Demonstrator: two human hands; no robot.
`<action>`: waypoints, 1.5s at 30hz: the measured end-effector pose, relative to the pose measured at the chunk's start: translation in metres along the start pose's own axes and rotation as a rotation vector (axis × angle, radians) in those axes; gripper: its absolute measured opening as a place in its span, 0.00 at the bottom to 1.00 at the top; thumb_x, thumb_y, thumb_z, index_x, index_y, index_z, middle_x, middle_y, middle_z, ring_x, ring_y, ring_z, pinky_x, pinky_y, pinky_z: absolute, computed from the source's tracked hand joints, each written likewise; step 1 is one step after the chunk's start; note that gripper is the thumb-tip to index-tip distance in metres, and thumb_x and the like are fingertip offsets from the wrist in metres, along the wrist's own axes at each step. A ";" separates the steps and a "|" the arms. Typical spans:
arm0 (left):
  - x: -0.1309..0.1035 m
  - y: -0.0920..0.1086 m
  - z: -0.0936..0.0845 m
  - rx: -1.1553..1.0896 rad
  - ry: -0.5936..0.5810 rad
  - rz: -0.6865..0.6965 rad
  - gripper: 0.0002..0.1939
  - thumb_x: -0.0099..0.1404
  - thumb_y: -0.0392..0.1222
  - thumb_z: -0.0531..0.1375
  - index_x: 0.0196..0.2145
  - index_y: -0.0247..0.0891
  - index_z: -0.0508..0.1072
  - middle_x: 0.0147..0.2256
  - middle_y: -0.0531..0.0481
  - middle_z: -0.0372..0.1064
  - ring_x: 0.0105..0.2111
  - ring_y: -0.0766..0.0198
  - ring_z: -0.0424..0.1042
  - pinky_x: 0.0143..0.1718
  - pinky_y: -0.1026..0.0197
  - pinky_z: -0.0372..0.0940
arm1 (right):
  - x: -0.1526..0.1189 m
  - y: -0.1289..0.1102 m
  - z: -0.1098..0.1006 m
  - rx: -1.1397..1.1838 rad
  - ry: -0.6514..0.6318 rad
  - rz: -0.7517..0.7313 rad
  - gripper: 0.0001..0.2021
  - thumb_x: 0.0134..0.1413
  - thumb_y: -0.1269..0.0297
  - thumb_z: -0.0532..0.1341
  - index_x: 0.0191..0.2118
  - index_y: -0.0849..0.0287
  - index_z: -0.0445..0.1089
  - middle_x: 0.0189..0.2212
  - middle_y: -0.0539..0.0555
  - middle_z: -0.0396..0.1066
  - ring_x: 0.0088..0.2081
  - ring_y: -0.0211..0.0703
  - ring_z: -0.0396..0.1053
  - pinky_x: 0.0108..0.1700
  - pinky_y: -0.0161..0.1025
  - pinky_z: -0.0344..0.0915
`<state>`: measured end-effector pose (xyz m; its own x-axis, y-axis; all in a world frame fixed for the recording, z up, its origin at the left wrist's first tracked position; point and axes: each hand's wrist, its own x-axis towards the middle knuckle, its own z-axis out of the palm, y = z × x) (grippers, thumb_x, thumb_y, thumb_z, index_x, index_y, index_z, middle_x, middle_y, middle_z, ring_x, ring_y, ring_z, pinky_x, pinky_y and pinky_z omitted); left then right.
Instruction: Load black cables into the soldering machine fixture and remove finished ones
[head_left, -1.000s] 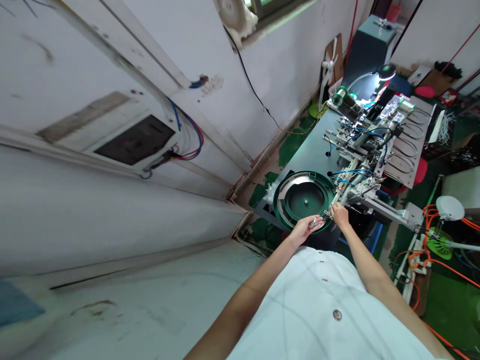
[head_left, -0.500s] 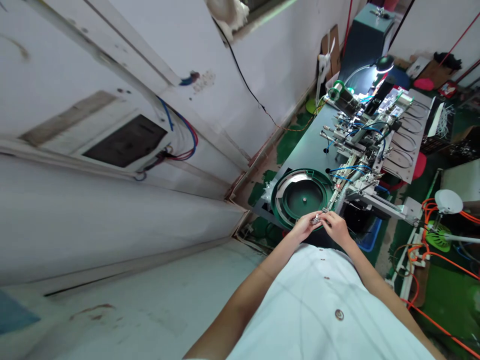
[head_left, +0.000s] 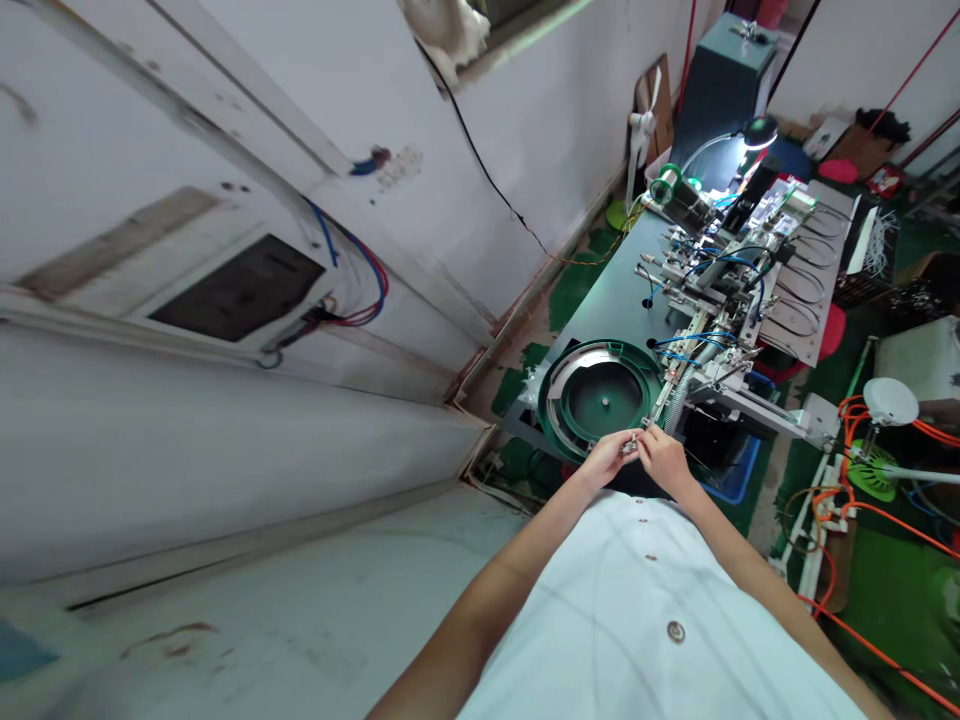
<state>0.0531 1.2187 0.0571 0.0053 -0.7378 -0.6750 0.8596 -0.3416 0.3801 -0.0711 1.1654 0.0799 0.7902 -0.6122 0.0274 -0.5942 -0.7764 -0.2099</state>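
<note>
Small shiny metal parts (head_left: 628, 445) lie in my left hand (head_left: 607, 458), whose fingers are curled around them. My right hand (head_left: 663, 458) meets it from the right, fingers pinched together at the metal parts; what exactly they grip is too small to make out. Both hands are close to my body, at the near rim of a round green feeder bowl (head_left: 551, 420). A narrow metal track (head_left: 663, 396) runs from the bowl's right side, just beyond my right hand, towards the machine (head_left: 720, 270).
The machine stands on a grey table (head_left: 600, 310) under a lit lamp (head_left: 760, 132). Below it on the right is a blue bin (head_left: 739, 480). Orange hoses (head_left: 855, 505) and a white round stool-like disc (head_left: 890, 401) are further right. A white wall (head_left: 375, 290) fills the left.
The view has shifted slightly. My right hand's fingers have drawn in a little closer to my left hand, over the metal parts.
</note>
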 end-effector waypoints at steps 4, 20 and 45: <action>-0.001 0.001 0.002 0.003 0.002 0.004 0.02 0.55 0.31 0.62 0.27 0.30 0.75 0.26 0.49 0.72 0.28 0.69 0.70 0.40 0.62 0.67 | 0.001 0.000 0.000 -0.034 0.019 0.027 0.10 0.62 0.70 0.51 0.36 0.61 0.69 0.32 0.55 0.68 0.30 0.38 0.66 0.32 0.33 0.56; -0.001 0.001 0.002 0.027 0.066 -0.032 0.05 0.59 0.30 0.59 0.31 0.28 0.76 0.30 0.43 0.75 0.30 0.66 0.73 0.41 0.61 0.69 | 0.002 0.024 0.014 -0.020 0.080 0.060 0.13 0.63 0.67 0.49 0.34 0.61 0.71 0.30 0.54 0.68 0.31 0.38 0.65 0.34 0.33 0.56; -0.011 0.006 -0.001 -0.019 0.099 -0.008 0.08 0.63 0.29 0.55 0.36 0.25 0.74 0.35 0.38 0.76 0.33 0.63 0.76 0.45 0.59 0.70 | 0.035 0.076 0.073 0.067 0.115 0.210 0.13 0.58 0.73 0.52 0.26 0.63 0.71 0.26 0.57 0.67 0.28 0.41 0.62 0.32 0.36 0.55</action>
<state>0.0584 1.2254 0.0667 0.0480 -0.6737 -0.7375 0.8693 -0.3355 0.3630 -0.0776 1.0955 -0.0067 0.6258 -0.7752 0.0862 -0.7294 -0.6207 -0.2874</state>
